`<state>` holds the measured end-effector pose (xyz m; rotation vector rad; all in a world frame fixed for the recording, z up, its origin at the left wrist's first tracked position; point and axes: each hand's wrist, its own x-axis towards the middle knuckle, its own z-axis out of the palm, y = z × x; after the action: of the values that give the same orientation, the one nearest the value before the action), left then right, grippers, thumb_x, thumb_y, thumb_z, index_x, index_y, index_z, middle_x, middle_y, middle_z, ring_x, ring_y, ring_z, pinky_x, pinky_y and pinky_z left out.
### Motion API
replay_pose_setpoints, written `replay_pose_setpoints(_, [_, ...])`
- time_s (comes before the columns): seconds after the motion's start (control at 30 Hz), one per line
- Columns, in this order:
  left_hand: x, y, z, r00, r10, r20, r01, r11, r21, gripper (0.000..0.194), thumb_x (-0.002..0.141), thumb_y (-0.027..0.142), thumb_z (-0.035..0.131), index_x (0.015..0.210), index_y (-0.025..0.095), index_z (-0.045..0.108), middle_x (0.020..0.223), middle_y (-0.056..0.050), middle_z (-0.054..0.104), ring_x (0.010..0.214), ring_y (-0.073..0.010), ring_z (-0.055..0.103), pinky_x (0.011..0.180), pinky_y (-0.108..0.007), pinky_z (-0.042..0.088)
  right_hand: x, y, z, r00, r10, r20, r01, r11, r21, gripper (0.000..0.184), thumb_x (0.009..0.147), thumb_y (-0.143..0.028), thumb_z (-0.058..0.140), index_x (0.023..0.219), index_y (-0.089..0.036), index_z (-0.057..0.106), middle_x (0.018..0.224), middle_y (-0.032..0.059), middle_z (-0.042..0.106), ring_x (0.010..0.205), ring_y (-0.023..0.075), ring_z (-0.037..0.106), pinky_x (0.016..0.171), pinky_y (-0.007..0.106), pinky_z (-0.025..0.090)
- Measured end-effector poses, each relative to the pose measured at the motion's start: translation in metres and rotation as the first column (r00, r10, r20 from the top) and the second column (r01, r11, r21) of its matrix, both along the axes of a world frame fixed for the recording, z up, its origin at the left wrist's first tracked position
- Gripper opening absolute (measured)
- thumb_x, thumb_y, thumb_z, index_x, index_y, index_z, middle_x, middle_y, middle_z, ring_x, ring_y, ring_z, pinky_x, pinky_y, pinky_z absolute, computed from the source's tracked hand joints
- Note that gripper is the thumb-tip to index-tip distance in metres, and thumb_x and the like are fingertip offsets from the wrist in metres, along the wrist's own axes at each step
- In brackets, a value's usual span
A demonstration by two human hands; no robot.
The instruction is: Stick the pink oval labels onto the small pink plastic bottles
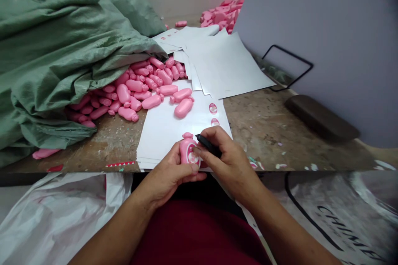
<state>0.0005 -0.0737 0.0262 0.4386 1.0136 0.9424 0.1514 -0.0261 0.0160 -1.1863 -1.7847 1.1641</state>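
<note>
Well, the left hand point(164, 178) is closed around a pink plastic bottle point(186, 151), its fingers curled over the lower half, so only the capped end and part of a round label point(194, 157) show. The lettering is too small to read. The bottle stands nearly upright, just above the near edge of the table. The right hand point(228, 159) pinches a black tool point(208, 145) between thumb and fingers, right beside the bottle. Its tip is hidden behind the fingers, so what kind of tool it is cannot be made out. Under the hands lies a stack of white label sheets point(168, 140), with oval labels point(213, 108) near its far edge. Loose pink bottles point(133, 93) spill from a green woven sack point(62, 49) onto the speckled wooden table point(261, 124), and a heap of pink bottles point(222, 14) lies farther back.
</note>
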Motion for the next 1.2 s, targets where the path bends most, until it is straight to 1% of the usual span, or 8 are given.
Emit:
replay_pose_setpoints(0.3, [0.000, 0.002, 0.000, 1.000, 0.025, 0.002, -0.025, 1.000, -0.015, 0.058, 0.070, 0.005, 0.073, 0.123, 0.019, 0.051, 0.109, -0.005, 0.062, 0.089, -0.0143, 0.065, 0.076, -0.028, 0.058, 0.001, 0.004, 0.002, 0.961, -0.100, 0.257, 0.005, 0.938, 0.346, 0.012, 0.085, -0.034, 0.065, 0.094, -0.026, 0.066, 0.087, 0.0044, 0.072, 0.068, 0.0195, 0.058, 0.068, 0.033, 0.037])
replay_pose_setpoints(0.37, [-0.002, 0.001, 0.000, 1.000, 0.006, 0.024, -0.006, 1.000, -0.030, 0.057, 0.071, 0.006, 0.073, 0.122, 0.018, 0.050, 0.105, -0.006, 0.065, 0.087, -0.0146, 0.068, 0.072, -0.025, 0.057, 0.005, 0.009, 0.001, 0.973, -0.087, 0.212, 0.026, 0.961, 0.274, 0.012, 0.083, -0.035, 0.066, 0.088, -0.024, 0.066, 0.083, 0.0038, 0.071, 0.071, 0.0196, 0.059, 0.068, 0.033, 0.037])
replay_pose_setpoints(0.47, [-0.004, 0.001, 0.001, 0.999, -0.020, 0.042, 0.021, 0.999, -0.034, 0.056, 0.073, 0.008, 0.073, 0.122, 0.019, 0.049, 0.100, -0.006, 0.068, 0.084, -0.0145, 0.070, 0.067, -0.021, 0.056, 0.008, 0.014, 0.001, 1.000, -0.026, 0.016, 0.025, 0.999, 0.031, 0.016, 0.082, -0.039, 0.067, 0.082, -0.023, 0.063, 0.076, 0.0003, 0.065, 0.070, 0.0175, 0.057, 0.066, 0.030, 0.040])
replay_pose_setpoints(0.63, [-0.002, 0.002, -0.001, 0.999, -0.022, 0.031, 0.021, 1.000, 0.007, 0.038, 0.073, 0.013, 0.074, 0.106, 0.015, 0.055, 0.082, -0.001, 0.064, 0.065, -0.0096, 0.065, 0.049, -0.014, 0.050, -0.004, 0.012, -0.001, 0.995, 0.027, -0.096, -0.044, 0.982, -0.181, 0.030, 0.073, -0.039, 0.075, 0.095, -0.024, 0.060, 0.072, -0.0049, 0.057, 0.065, 0.0138, 0.052, 0.060, 0.027, 0.040])
replay_pose_setpoints(0.77, [-0.002, 0.001, -0.010, 0.997, 0.010, 0.076, -0.011, 1.000, 0.004, 0.028, 0.088, 0.034, 0.066, 0.106, 0.015, 0.056, 0.077, -0.003, 0.066, 0.056, -0.0105, 0.064, 0.044, -0.015, 0.049, -0.014, 0.016, -0.005, 0.983, 0.011, -0.184, -0.045, 0.982, -0.185, 0.024, 0.077, -0.041, 0.069, 0.079, -0.022, 0.055, 0.069, -0.0041, 0.056, 0.064, 0.0131, 0.051, 0.062, 0.027, 0.041])
replay_pose_setpoints(0.93, [-0.004, 0.005, -0.011, 0.993, 0.041, 0.113, -0.032, 0.996, -0.084, 0.042, 0.097, 0.049, 0.050, 0.123, 0.016, 0.053, 0.085, -0.007, 0.070, 0.063, -0.0161, 0.071, 0.051, -0.022, 0.056, -0.008, 0.022, -0.013, 0.977, -0.044, -0.210, 0.023, 0.995, -0.102, 0.021, 0.077, -0.039, 0.071, 0.078, -0.022, 0.057, 0.074, -0.0024, 0.058, 0.073, 0.0153, 0.054, 0.070, 0.029, 0.042])
replay_pose_setpoints(1.07, [-0.031, -0.010, 0.003, 0.997, -0.019, -0.075, 0.016, 0.999, -0.043, 0.050, 0.085, 0.039, 0.071, 0.127, 0.019, 0.054, 0.098, -0.010, 0.072, 0.077, -0.0196, 0.073, 0.063, -0.026, 0.058, 0.014, 0.028, -0.017, 0.969, -0.166, -0.182, 0.150, 0.984, -0.101, 0.024, 0.077, -0.042, 0.071, 0.082, -0.022, 0.059, 0.077, -0.0019, 0.058, 0.074, 0.0156, 0.053, 0.073, 0.030, 0.041])
replay_pose_setpoints(1.2, [-0.101, -0.061, 0.017, 0.892, -0.049, -0.448, -0.006, 0.993, -0.122, 0.051, 0.075, 0.034, 0.081, 0.123, 0.029, 0.063, 0.093, -0.001, 0.075, 0.080, -0.0180, 0.070, 0.071, -0.024, 0.054, 0.049, 0.043, -0.023, 0.942, -0.313, -0.120, 0.307, 0.949, -0.068, 0.027, 0.077, -0.045, 0.069, 0.084, -0.021, 0.059, 0.079, -0.0017, 0.058, 0.074, 0.0156, 0.051, 0.074, 0.030, 0.040])
